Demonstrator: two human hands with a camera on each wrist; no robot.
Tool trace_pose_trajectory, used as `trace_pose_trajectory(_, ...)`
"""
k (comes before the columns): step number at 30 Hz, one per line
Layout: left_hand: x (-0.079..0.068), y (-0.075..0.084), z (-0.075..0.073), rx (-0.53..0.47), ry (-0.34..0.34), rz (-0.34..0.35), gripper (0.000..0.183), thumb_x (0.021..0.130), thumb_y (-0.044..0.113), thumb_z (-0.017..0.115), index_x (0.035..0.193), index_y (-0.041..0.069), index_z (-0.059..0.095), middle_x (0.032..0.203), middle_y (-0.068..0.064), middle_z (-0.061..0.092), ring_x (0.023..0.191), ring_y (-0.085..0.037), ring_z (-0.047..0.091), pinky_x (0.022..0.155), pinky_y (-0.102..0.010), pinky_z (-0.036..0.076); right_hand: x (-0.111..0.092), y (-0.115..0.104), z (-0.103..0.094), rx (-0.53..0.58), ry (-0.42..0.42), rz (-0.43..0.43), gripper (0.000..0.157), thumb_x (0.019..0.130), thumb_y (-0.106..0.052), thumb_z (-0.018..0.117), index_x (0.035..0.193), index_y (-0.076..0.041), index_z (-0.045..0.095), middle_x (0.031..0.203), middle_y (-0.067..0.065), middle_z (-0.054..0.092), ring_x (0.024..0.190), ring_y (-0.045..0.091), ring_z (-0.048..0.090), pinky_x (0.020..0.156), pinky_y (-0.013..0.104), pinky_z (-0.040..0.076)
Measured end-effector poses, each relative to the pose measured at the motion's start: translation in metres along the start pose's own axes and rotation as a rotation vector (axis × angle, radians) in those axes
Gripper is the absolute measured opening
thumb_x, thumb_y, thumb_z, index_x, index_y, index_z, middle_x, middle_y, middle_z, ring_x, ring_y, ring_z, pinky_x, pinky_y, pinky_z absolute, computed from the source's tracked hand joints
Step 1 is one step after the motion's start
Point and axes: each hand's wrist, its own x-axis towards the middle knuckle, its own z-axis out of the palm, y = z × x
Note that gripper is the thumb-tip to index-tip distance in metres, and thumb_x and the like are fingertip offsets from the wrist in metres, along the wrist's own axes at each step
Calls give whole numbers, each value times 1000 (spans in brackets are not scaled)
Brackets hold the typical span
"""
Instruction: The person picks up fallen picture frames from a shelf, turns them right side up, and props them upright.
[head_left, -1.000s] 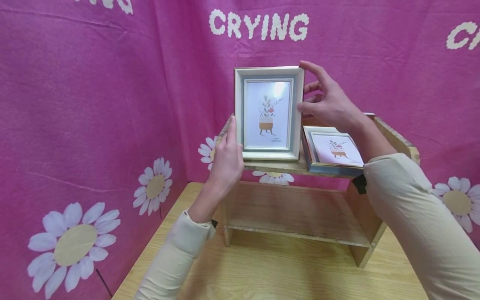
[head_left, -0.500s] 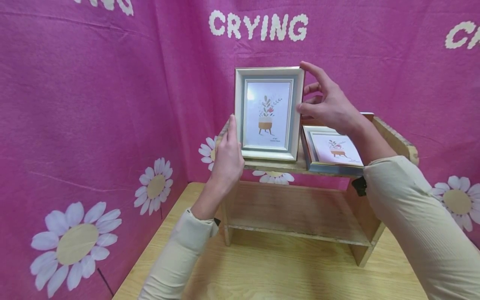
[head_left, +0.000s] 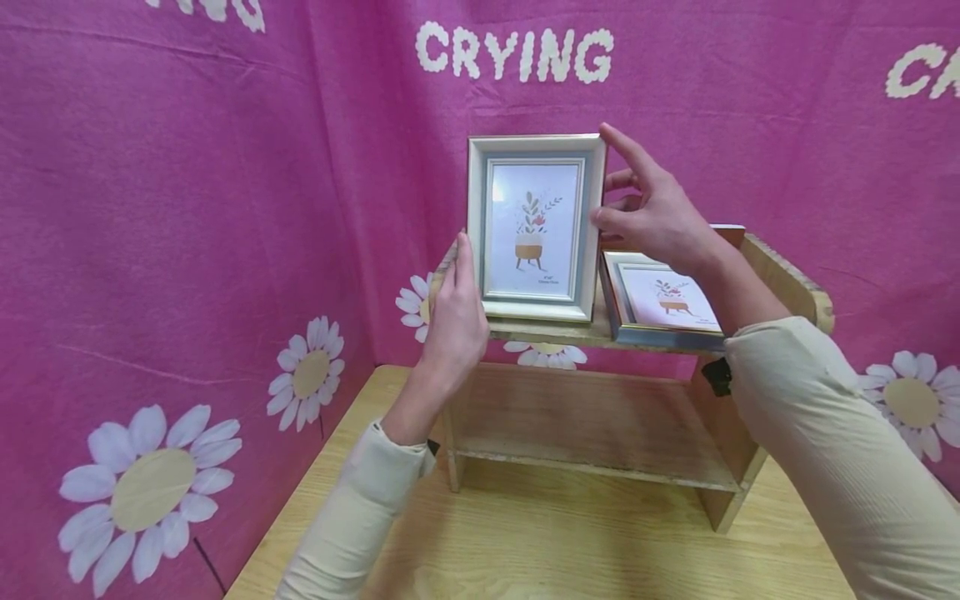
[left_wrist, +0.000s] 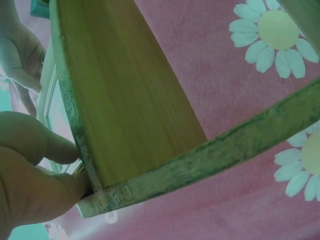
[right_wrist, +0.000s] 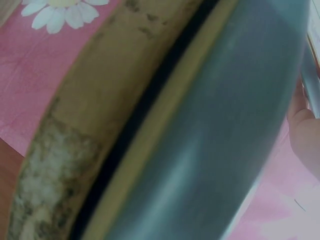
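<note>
A picture frame (head_left: 536, 229) with a cream and blue-grey border stands upright, its potted-plant print facing me. My left hand (head_left: 453, 321) holds its lower left edge; in the left wrist view, thumb and finger of the left hand (left_wrist: 37, 175) meet close to the shelf's front corner. At the upper right edge my right hand (head_left: 660, 221) grips the frame, thumb on the front border and index finger at the top corner. The other right fingers are partly hidden behind it. A second picture frame (head_left: 667, 297) lies face up to the right, its blue-grey side (right_wrist: 200, 125) large in the right wrist view.
Both frames are on the top board of a small wooden shelf (head_left: 592, 425) with a lower board and raised right side. It stands on a light wooden table (head_left: 525, 542). A pink cloth (head_left: 187, 250) with daisies and white lettering hangs behind and at left.
The upright frame has turned slightly between my hands, its lower right corner shifting left. The glare on its glass has gone from upper right to upper left. Both hands keep their hold.
</note>
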Motion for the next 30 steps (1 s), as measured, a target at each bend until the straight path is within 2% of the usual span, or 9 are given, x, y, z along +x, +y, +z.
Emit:
trace_pose_trajectory(6,-4,5,2,25,17,15,70,96,-10,49,157,0,17,163,-16,23,149,-27,25,114,-34,33,-5,2,-1,-49,0,4,92,93,2,59,156,-47,13,136,20,44,94,15,66,83,36,60)
trace_pose_trajectory(13,-5,11,-3,37,75,65,69,92,-3,57,155,1,28,157,-21,31,144,-33,34,114,-43,37,-13,4,-7,-78,-10,24,88,96,-8,60,155,-50,11,146,21,39,109,23,63,87,33,58)
trace_pose_trajectory(17,-5,17,-4,6,134,139,65,90,-3,60,151,1,36,153,-22,36,139,-33,38,114,-44,39,-21,5,-17,-160,-6,40,84,98,-14,59,155,-50,10,151,21,38,127,35,53,103,48,48)
trace_pose_trajectory(19,-5,23,-4,-14,163,186,63,89,-3,60,148,0,40,150,-22,39,138,-33,39,114,-44,38,-26,5,-23,-190,-6,53,82,99,-16,59,156,-49,10,153,21,37,133,39,47,108,58,40)
trace_pose_trajectory(21,-6,30,-3,-40,186,228,59,88,-4,60,145,0,43,147,-23,41,137,-33,38,114,-42,38,-31,5,-31,-220,-9,71,80,99,-19,58,156,-49,10,154,21,36,136,40,43,109,61,36)
trace_pose_trajectory(27,-10,50,-1,-141,180,313,50,88,-8,56,137,-1,49,139,-22,45,130,-31,43,106,-36,46,-48,12,-42,-261,-2,110,77,100,-20,56,158,-41,10,155,23,33,139,41,39,110,63,33)
trace_pose_trajectory(30,-12,58,1,-180,150,373,47,88,-9,55,134,-3,50,135,-22,47,127,-31,45,108,-32,44,-56,17,-45,-273,11,126,77,100,-18,56,160,-36,10,155,24,34,139,41,39,112,61,33)
